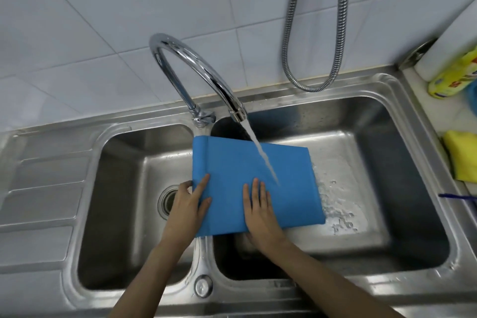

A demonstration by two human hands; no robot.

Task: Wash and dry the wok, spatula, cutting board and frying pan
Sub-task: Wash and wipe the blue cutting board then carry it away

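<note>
The blue cutting board (pixel 258 183) lies tilted over the right basin of the double sink (pixel 423 137), its left end over the divider, under water running from the faucet (pixel 196 70). The left hand (pixel 191 204) grips the board's near-left edge, thumb on top. The right hand (pixel 258 212) rests flat on the board's near face, fingers straight.

We see a plain blue cutting board (pixel 258 183), silver steel sink (pixel 402 100), chrome tap (pixel 191 64), pale grey-white tiles (pixel 103 20), yellow cloth (pixel 462 157), yellow printed packet (pixel 454 77)
</note>
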